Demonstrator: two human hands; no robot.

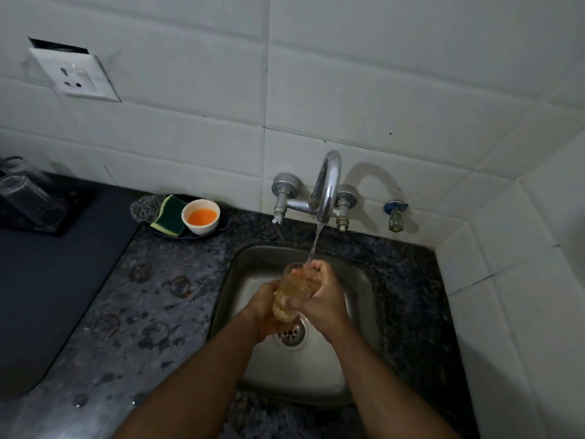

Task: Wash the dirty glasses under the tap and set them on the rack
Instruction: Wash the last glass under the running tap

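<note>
Glass (292,291) clear and wet, tilted under tap (327,185) stream, gripped by both hands, left (264,307), right (319,296)

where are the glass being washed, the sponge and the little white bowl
glass (292,291), head view, on its clear side wall between the two hands
sponge (169,215), head view, on its dark green scouring face
white bowl (198,229), head view, on its outer front wall below the orange liquid

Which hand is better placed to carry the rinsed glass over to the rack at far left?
Probably the left hand: it grips the glass round its base, on the side nearer the rack. The right hand holds the rim end under the tap stream and would have to cross over.
</note>
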